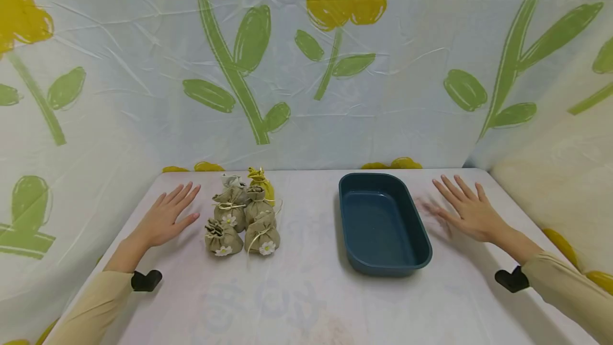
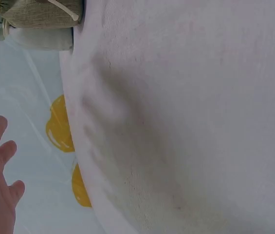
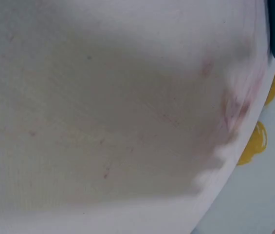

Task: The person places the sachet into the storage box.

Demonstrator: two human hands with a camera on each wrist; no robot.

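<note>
My left hand hovers over the table's left side with its fingers spread and nothing in it. Just right of it stands a cluster of small drawstring pouches. A beige pouch with a white flower is in front, beside another flowered beige pouch. More beige pouches sit behind them, with a yellow pouch and a pale grey pouch at the back. Part of a pouch shows in the left wrist view. My right hand, also spread and holding nothing, is right of a dark blue rectangular basin.
A white cloth covers the table. Its back edge meets a hanging sheet printed with yellow flowers and green leaves, which also rises on both sides. Dark wrist mounts sit at both sleeves. Pinkish stains mark the cloth near the basin.
</note>
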